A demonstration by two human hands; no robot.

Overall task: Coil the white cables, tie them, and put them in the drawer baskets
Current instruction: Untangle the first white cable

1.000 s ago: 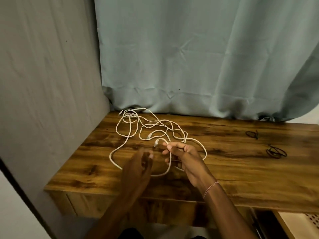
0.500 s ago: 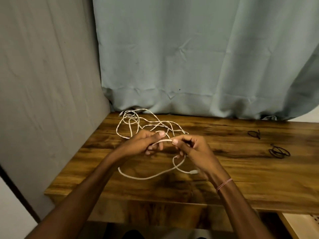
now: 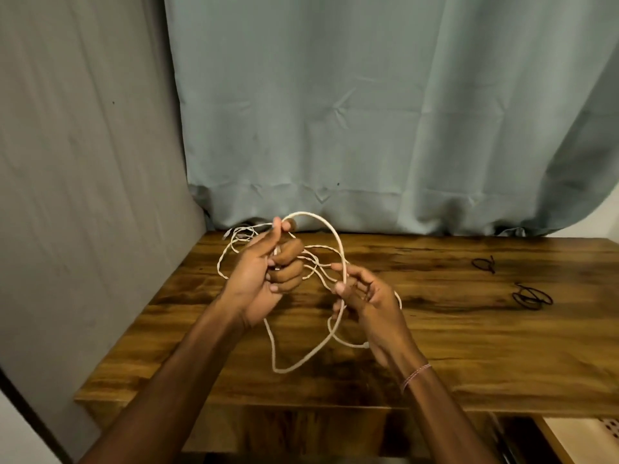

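Observation:
A white cable (image 3: 330, 229) arches in the air between my hands above the wooden table (image 3: 435, 346). My left hand (image 3: 268, 276) grips one end of the arch, fingers curled round it. My right hand (image 3: 365, 296) pinches the same cable lower down on the right. From there the cable drops in a loose loop onto the table near its front edge. More tangled white cables (image 3: 241, 242) lie behind my left hand at the back left of the table, partly hidden by it.
Two small black ties lie on the right of the table, one (image 3: 484, 263) farther back and one (image 3: 532, 296) nearer. A light drawer basket (image 3: 582, 437) shows below the table's front edge at the bottom right. A grey-green curtain (image 3: 368, 112) hangs behind.
Both hands have lifted off the table and moved apart. The cable between them now forms a raised arch, and a longer loop hangs down to the table.

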